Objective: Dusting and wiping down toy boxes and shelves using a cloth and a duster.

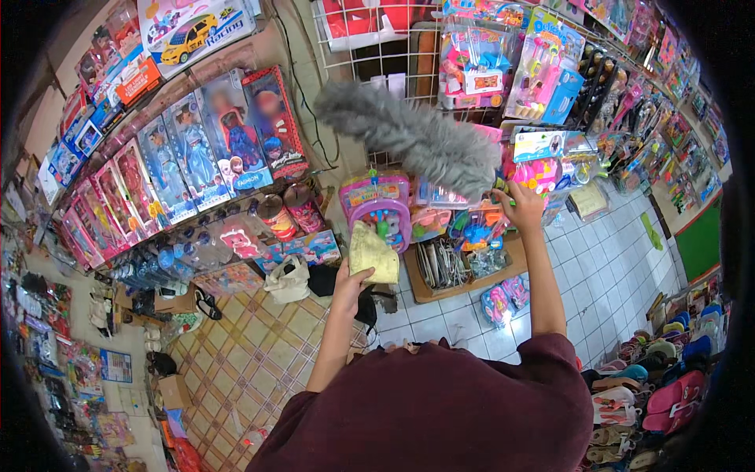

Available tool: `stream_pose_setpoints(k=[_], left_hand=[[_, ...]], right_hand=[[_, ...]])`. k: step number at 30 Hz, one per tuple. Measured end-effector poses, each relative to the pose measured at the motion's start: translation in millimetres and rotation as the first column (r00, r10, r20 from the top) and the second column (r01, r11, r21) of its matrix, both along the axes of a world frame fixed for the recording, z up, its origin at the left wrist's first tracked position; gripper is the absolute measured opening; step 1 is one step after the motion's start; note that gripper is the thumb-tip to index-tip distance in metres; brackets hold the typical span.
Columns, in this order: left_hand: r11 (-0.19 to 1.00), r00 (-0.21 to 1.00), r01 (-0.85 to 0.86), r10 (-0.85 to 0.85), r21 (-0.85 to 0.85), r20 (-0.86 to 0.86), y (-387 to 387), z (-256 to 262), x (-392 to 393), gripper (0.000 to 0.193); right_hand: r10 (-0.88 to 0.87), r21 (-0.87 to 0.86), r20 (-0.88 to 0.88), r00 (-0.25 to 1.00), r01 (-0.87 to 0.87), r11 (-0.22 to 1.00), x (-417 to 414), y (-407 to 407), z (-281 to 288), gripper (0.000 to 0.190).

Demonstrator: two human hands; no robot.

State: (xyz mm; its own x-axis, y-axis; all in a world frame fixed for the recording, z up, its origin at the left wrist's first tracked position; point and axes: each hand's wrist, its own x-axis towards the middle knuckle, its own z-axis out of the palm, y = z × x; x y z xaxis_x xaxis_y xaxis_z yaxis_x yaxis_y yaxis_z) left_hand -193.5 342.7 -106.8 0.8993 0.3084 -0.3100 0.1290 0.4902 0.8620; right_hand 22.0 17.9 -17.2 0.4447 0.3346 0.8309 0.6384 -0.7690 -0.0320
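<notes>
My right hand (522, 205) grips the handle of a grey fluffy duster (413, 138), raised among packaged toys on a white wire grid (348, 59). The duster's head stretches to the upper left, across the lower part of the grid. In my left hand (351, 283) is a folded pale yellow cloth (373, 255), pinched under the thumb. Just beyond the cloth hangs a purple-framed toy set (377, 206). Beside my right wrist is a pack with a pink toy vehicle (537, 174).
Boxed dolls (191, 141) line a shelf on the left. A cardboard box (422, 289) of thin packaged goods stands on white floor tiles. A pink toy pack (504, 300) lies near it. Slippers (672, 401) fill a rack at lower right. A cream bag (288, 280) sits by the left shelf.
</notes>
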Motion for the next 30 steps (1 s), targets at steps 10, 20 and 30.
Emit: stream_pose_setpoints(k=[10, 20, 30], left_hand=[[0.996, 0.997, 0.083, -0.083, -0.041, 0.005, -19.9, -4.2, 15.7, 0.055], [0.996, 0.998, 0.067, -0.066, -0.066, 0.007, -9.3, -12.3, 7.4, 0.060], [0.989, 0.991, 0.129, -0.131, -0.071, -0.014, -20.7, 0.5, 13.0, 0.064]], right_hand=[[-0.012, 0.166, -0.037, 0.999, 0.018, 0.986, 33.8, 40.1, 27.2, 0.033], [0.026, 0.040, -0.014, 1.000, -0.026, 0.999, 6.7, -12.3, -10.6, 0.025], [-0.129, 0.204, -0.048, 0.991, 0.136, 0.969, -1.1, -12.6, -37.2, 0.028]])
